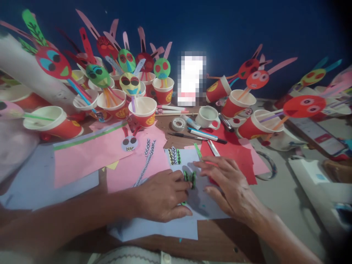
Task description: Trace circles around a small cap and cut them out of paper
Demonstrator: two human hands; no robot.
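Observation:
My left hand (166, 196) rests on the pale blue paper (211, 209), its fingertips on small green paper pieces with dark leaf markings (189, 179). Those fingers are bent and close together. To the right, my right hand (227, 179) hovers at or just over the sheet with its fingers spread, holding nothing. Patterned strips (174, 156) in white and green lie above the green pieces. Left of them, two grey leafy strips (145, 161) lie on pink paper (121, 179). A small lilac face cutout (129, 143) with red ears is farther back.
Red cups (143, 113) with paper faces on sticks line the back and both sides. A white mug (207, 117), tape roll (178, 124), pens (207, 135) and red paper (244, 161) lie beyond my hands. A phone (320, 135) is at the right.

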